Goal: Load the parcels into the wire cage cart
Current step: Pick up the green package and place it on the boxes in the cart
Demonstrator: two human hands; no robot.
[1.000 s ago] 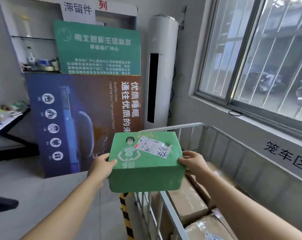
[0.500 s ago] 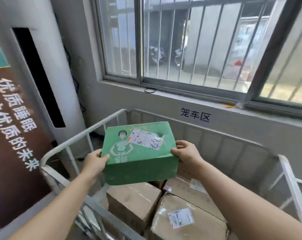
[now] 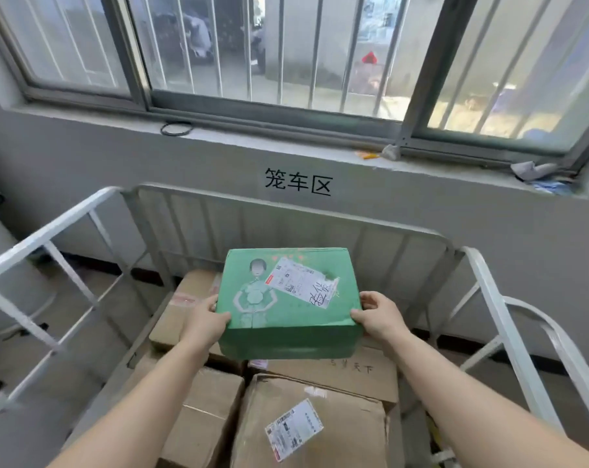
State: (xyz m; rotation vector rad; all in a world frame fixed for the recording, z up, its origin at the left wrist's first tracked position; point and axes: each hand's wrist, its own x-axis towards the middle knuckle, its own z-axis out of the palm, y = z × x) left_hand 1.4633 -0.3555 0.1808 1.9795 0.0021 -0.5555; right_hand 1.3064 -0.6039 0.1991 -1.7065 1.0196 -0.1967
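A green box (image 3: 288, 336) with a drawn figure and a white shipping label on top is held level above the inside of the wire cage cart (image 3: 218, 211). My left hand (image 3: 205, 320) grips its left side and my right hand (image 3: 375, 314) grips its right side. Below it lie several brown cardboard parcels (image 3: 320, 423) packed together in the cart, one with a white label. The green box hides part of the parcels behind it.
The cart's white rails rise on the left (image 3: 46, 231) and right (image 3: 499, 319). A grey wall with black characters (image 3: 298, 182) and a barred window (image 3: 286, 52) stand right behind the cart. Small scraps lie on the sill (image 3: 536, 172).
The view has swung right from the posters to face the cart squarely. Both hands have carried the green box over the rail to above the parcels inside the cart.
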